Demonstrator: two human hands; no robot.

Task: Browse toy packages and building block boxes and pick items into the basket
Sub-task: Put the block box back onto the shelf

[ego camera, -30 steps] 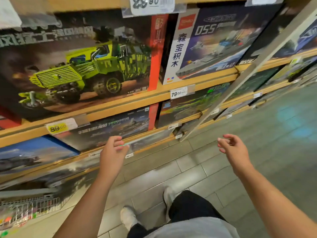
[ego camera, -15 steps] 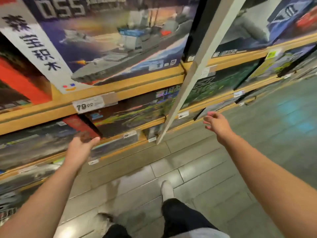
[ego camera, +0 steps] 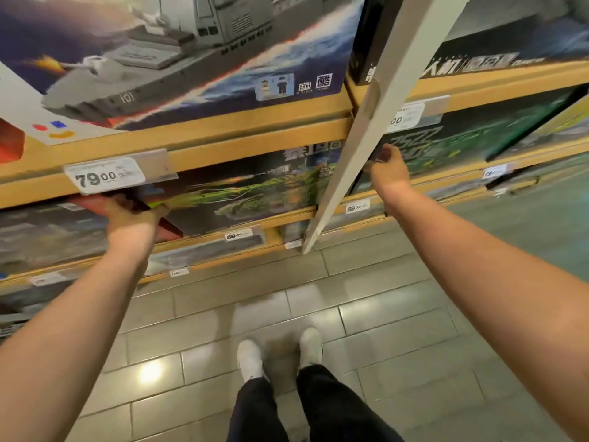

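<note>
While hands (ego camera: 134,215) (ego camera: 390,167) grip green-tank box (ego camera: 255,193), white upright (ego camera: 360,138) crosses it.

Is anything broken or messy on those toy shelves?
Nothing looks broken or spilled. The boxes stand in tidy rows, like the warship box above the 79.00 price tag. The left hand holds the left edge of a dark box with green art, and the right hand reaches its other side, behind the white post.

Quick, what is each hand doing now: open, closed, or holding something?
Left hand: grips the left edge of the dark green box.
Right hand: at the box's right edge beside the white post; grip cannot be told.
</note>
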